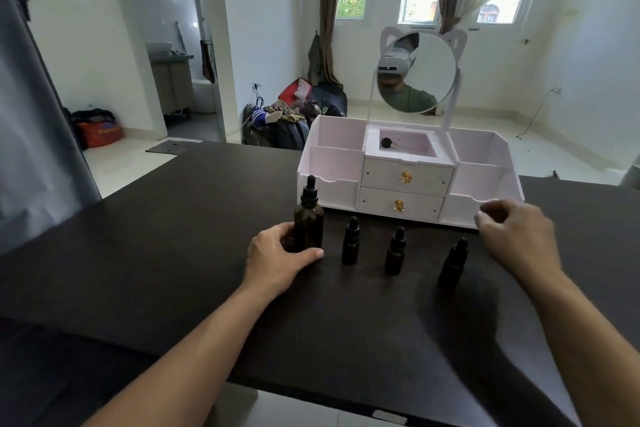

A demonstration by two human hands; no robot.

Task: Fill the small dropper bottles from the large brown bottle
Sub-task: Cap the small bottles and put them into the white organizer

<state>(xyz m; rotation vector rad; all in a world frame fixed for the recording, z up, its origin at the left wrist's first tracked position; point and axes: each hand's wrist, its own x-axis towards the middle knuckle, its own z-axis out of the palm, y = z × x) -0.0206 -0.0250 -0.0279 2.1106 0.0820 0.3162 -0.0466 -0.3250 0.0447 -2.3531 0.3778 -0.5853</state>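
Brown glass, large: bottle [308,218] upright on dark table [173,253], dropper cap on, left of three small dropper bottles [350,242] [396,251] [453,262] standing capped in a row. Left hand [277,258] curled round the large bottle's base, thumb at its front. Right hand [516,236] raised beside the rightmost small bottle, fingers loosely bent, holding nothing, blurred. Behind, white organizer [408,180] with two drawers and round mirror [417,71].

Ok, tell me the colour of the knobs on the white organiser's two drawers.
Gold knobs, clearest in the head view.
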